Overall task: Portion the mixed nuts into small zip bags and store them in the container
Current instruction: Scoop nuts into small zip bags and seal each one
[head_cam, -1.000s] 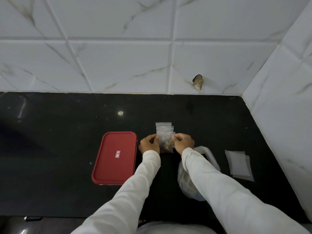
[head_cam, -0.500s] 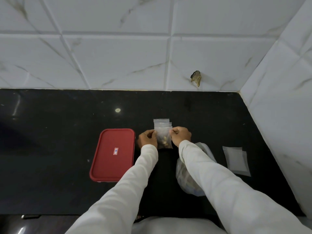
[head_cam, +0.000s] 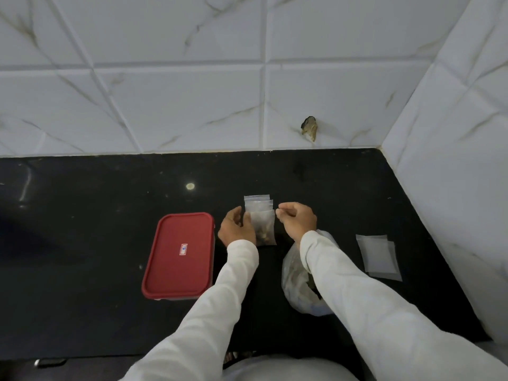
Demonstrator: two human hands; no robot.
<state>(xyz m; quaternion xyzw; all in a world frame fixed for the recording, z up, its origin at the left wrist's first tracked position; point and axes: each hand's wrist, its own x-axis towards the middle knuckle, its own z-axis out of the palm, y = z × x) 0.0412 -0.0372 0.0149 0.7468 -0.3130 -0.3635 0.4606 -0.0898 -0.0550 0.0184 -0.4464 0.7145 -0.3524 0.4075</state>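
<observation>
Your left hand [head_cam: 237, 229] grips the left edge of the nut-filled zip bag [head_cam: 265, 229], which overlaps more small bags [head_cam: 257, 202] on the counter [head_cam: 96, 193], just right of the red-lidded container [head_cam: 178, 254]. Your right hand [head_cam: 298, 221] curls at its top-right corner (pinching or not, I cannot tell).

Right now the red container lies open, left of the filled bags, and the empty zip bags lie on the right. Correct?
No: the head view shows the red container closed, lid on. It does lie left of the filled bags, and the empty zip bags lie on the right.
</observation>
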